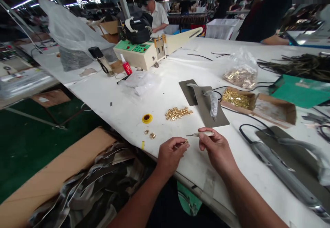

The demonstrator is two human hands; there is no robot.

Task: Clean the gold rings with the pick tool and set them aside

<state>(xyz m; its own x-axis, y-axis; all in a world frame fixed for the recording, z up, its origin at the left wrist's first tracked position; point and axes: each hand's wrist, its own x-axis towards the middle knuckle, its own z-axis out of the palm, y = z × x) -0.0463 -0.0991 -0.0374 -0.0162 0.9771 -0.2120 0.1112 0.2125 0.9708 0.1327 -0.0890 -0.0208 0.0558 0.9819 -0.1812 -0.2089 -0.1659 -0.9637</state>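
Observation:
My left hand [171, 154] is closed in a pinch on a small gold metal piece [186, 141] just above the white table [123, 104]. My right hand [215, 145] grips a thin pale tool [199, 134], its tip pointing left toward the gold piece. A pile of gold fittings [177, 113] lies a short way beyond my hands. Two loose gold fittings [150, 134] sit to the left, near a small yellow round cap [147, 118].
A cardboard box of gold fittings [238, 99], a clear bag of more [241, 75], grey pads [206, 109], a cream machine [144, 51], a red-capped bottle [126, 66] and black cords [304, 66] lie on the table. A cardboard bin of scraps [77, 183] stands left. People work at the far side.

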